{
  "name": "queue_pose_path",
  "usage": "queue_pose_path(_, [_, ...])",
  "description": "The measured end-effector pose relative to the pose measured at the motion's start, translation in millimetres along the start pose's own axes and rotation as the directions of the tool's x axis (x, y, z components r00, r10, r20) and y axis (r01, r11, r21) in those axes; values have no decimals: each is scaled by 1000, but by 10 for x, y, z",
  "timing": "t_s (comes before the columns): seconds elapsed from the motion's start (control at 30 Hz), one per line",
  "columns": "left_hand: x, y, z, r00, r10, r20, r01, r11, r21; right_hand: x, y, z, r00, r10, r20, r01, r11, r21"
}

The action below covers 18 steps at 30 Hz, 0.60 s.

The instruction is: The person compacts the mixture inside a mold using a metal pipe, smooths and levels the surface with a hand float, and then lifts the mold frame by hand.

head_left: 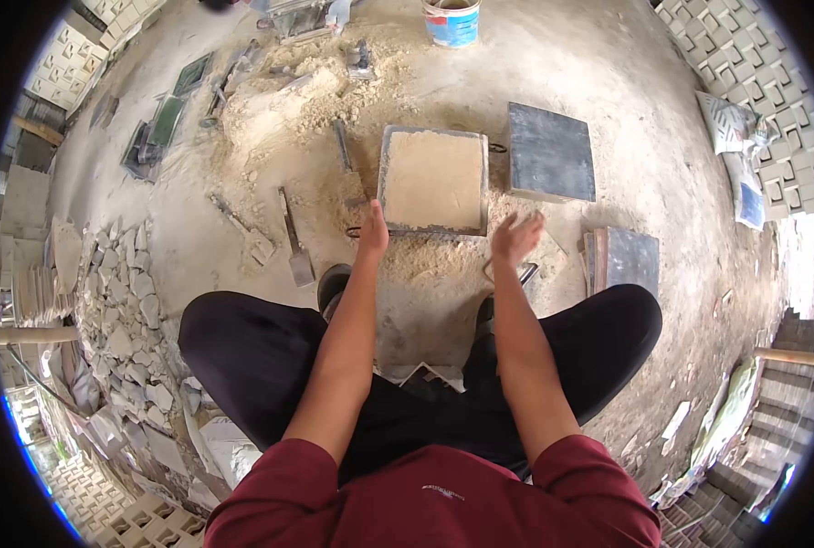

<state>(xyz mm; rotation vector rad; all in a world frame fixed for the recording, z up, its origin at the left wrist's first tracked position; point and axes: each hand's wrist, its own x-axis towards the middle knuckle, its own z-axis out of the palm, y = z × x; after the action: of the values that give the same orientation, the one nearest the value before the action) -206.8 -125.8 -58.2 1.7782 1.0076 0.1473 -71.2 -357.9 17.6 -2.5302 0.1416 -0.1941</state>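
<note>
Frame, square and dark-rimmed (485, 187), lies on the dusty grey-tan floor (653, 155) in the head view, just ahead of the person's feet, filled with flat pale-tan sandy material (432, 178). Bare left hand (373, 230) at its near left corner: grip unclosed, fingers straight, nothing seen held; cannot tell whether it touches the rim. Bare right hand (516, 237) just off the near right corner, slightly blurred, grip wide, nothing in it. Black-topped square block (551, 151) right of the frame; grey square slabs (630, 260) nearer. Leftward, dark-handled flat-bladed tool (302, 268); beyond, heap of loose tan sand (274, 119). Blue-and-white round bucket (452, 27) at the far edge.
</note>
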Motion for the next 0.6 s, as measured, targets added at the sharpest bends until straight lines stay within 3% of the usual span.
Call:
queue_pose_path(0.03, [-7,11,23,999,-7,-38,8,1000,8,45,204,-38,996,13,-88,-25,991,-134])
queue_pose_path(0.07, [-11,26,36,997,-14,-79,16,1000,14,51,441,-107,991,42,-125,-59,989,-136])
queue_pose_path(0.13, [-17,94,81,985,-22,-170,27,999,27,-31,604,-353,976,215,-20,-206,902,-380])
queue_pose_path(0.2, [-93,181,180,961,37,-274,-12,996,93,-152,855,-295,973,230,-26,-219,881,-420])
queue_pose_path(0.27, [-402,449,308,898,287,-334,-178,930,322,-216,978,-231,916,386,114,-349,903,-251])
queue_pose_path(0.3, [-553,547,381,776,520,-358,-284,794,537,-159,1263,39,910,378,168,-343,917,-204])
queue_pose_path(0.33, [-630,568,453,775,526,-351,-293,791,537,-171,1314,16,909,385,162,-351,914,-201])
queue_pose_path(0.4, [-673,685,562,749,650,-127,-439,631,640,-121,1322,45,876,434,210,-431,900,-64])
queue_pose_path(0.43, [-675,748,597,742,657,-130,-442,626,643,-88,1373,50,847,486,214,-500,866,17])
queue_pose_path(0.5, [-670,822,606,786,618,8,-520,654,549,-135,1506,96,882,441,169,-458,885,82])
queue_pose_path(0.57, [-540,866,513,794,604,-68,-482,694,536,-230,1492,72,914,405,37,-403,891,208])
queue_pose_path(0.6, [-492,846,458,803,581,-131,-448,734,511,-290,1442,-8,919,392,47,-393,895,211])
